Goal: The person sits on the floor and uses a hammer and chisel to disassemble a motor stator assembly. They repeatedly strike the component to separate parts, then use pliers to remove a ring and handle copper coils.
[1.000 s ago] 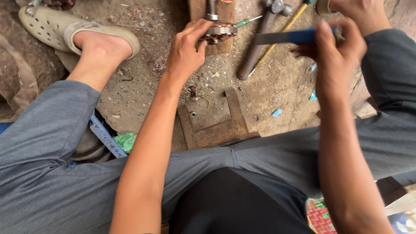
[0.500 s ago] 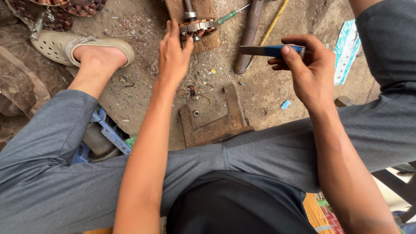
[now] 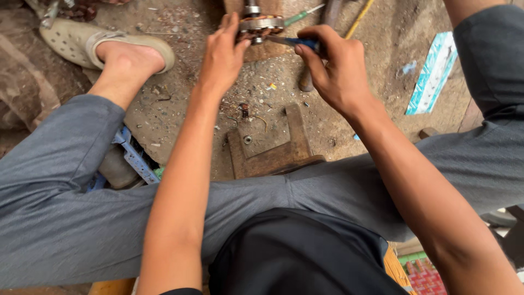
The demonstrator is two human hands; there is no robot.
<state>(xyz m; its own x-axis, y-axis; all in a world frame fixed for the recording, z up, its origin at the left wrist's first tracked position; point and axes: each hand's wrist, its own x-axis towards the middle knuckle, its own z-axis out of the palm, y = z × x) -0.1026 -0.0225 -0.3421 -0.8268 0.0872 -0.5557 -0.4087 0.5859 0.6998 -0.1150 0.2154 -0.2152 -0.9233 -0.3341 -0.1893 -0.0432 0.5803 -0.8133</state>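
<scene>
2 hands (image 3: 226, 54), 1 motor rotor (image 3: 261, 24), 1 blue-handled tool (image 3: 305, 42), 1 sandal (image 3: 82, 38), 1 wooden frame (image 3: 273, 155).

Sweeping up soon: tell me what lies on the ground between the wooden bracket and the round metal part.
Head view: between wooden bracket and round metal part lies dirt ground strewn with small scraps, including a small dark bit.

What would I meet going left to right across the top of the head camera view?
Beige perforated clog → left hand on a round metal motor part → right hand gripping a blue-handled tool → teal and white flat packet.
</scene>
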